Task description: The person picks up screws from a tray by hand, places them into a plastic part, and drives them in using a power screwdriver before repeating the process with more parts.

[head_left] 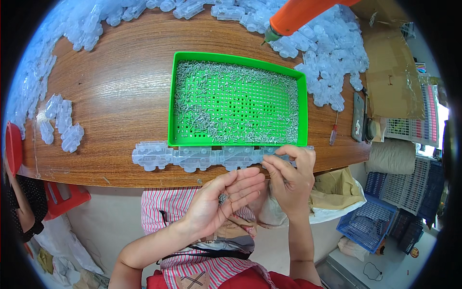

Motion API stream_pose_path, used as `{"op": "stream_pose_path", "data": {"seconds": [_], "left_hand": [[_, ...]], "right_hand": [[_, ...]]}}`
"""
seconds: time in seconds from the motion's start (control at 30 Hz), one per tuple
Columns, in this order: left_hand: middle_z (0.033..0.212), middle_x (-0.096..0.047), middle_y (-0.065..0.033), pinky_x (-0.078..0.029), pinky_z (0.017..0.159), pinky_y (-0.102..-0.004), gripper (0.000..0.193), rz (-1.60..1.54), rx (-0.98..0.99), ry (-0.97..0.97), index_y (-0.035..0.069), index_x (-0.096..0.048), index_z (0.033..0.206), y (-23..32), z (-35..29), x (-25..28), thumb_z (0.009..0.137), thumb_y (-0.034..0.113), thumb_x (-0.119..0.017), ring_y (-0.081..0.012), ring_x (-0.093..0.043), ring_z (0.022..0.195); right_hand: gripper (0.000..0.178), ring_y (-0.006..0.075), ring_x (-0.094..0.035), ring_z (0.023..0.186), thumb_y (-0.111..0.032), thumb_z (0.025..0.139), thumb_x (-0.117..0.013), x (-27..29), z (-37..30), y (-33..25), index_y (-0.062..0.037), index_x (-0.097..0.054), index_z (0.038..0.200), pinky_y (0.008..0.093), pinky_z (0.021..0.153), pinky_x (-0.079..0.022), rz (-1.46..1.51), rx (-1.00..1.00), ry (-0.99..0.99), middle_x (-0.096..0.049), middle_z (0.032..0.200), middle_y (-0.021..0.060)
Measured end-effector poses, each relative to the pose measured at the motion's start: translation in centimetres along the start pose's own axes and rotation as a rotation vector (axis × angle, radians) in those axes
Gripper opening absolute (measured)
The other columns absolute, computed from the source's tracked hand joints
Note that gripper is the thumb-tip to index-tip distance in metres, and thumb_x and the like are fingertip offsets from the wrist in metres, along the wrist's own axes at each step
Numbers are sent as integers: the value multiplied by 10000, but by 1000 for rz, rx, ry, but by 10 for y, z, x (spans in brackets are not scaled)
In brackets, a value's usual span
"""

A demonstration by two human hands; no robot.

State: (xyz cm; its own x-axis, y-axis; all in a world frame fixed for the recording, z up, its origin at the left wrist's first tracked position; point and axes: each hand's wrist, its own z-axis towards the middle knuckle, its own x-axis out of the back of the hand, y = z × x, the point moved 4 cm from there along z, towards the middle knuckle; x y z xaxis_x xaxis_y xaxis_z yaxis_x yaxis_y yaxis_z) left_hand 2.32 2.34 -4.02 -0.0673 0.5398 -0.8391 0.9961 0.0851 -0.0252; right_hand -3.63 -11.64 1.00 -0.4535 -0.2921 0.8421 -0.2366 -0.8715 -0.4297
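Observation:
My left hand is turned palm up and cupped, with a small heap of silvery screws in the palm. My right hand pinches thumb and forefinger together over the right part of a row of clear plastic housings. What sits between those fingertips is too small to make out. The housings lie side by side along the table's near edge, the rightmost partly hidden by my right hand. Right behind them stands a shallow green tray with a perforated bottom, strewn with many loose screws.
An orange electric screwdriver hangs point-down above the tray's far right. Clear housings are piled along the table's far side; a few lie at left. A small screwdriver lies at right. A person with a red bowl is at far left.

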Motion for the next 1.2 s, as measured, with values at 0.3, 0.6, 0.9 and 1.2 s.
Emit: {"op": "stream_pose_path", "data": {"seconds": [0.3, 0.6, 0.9, 1.2], "left_hand": [[1437, -401, -155, -272, 1140, -362, 579, -111, 101, -186, -12, -362, 1402, 0, -2, -17, 1013, 409, -280, -223, -380, 1340], [1484, -345, -116, -286, 1103, -341, 632, -18, 84, -267, 27, -315, 1442, -3, 0, -27, 1005, 477, -238, -202, -357, 1345], [1503, -311, -96, -287, 1112, -365, 599, 25, 30, -199, 24, -290, 1450, -9, 3, -20, 1013, 432, -249, -216, -386, 1321], [1413, -433, -143, -335, 1103, -354, 562, -38, 49, -92, -28, -376, 1385, -10, -2, -2, 1021, 393, -295, -224, -444, 1287]], "right_hand": [[218, 206, -499, 837, -7, 732, -712, 30, -16, -24, -110, -702, 924, 308, 674, -404, 170, -159, 44, -570, 939, 41], [248, 193, -465, 803, -65, 642, -770, 25, -21, -51, -152, -714, 866, 319, 666, -368, 27, -14, -120, -550, 942, -1], [278, 206, -504, 848, -84, 670, -750, 17, -20, -54, -111, -666, 933, 347, 758, -377, 37, 17, -240, -532, 1024, 14], [215, 212, -489, 833, -15, 660, -722, 7, -15, -17, -104, -640, 838, 320, 715, -400, 269, -211, 29, -525, 958, 31]]}}
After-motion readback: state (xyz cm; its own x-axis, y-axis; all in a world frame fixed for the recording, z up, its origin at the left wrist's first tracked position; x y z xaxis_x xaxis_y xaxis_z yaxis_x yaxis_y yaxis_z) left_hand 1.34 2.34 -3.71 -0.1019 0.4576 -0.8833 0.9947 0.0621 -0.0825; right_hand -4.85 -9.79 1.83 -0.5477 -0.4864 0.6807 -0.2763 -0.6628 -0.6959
